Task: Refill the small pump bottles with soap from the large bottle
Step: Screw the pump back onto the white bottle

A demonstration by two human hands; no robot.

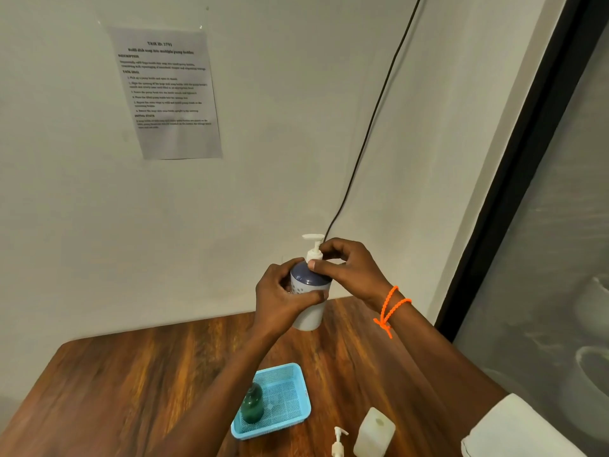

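Observation:
A white pump bottle (309, 313) with a blue-grey top is held up above the far edge of the wooden table (131, 384). My left hand (280, 300) grips its body. My right hand (349, 268) pinches the collar of its white pump head (313, 240). A dark green bottle (252, 404) stands in a light blue basket (290, 374), partly hidden by my left forearm. Near the front edge stand a translucent white square bottle (374, 432) and a loose white pump (338, 441).
A printed task sheet (168, 94) is taped to the wall behind the table. A black cable (372, 117) runs down the wall to behind my hands. A dark-framed glass panel (540, 209) bounds the right side.

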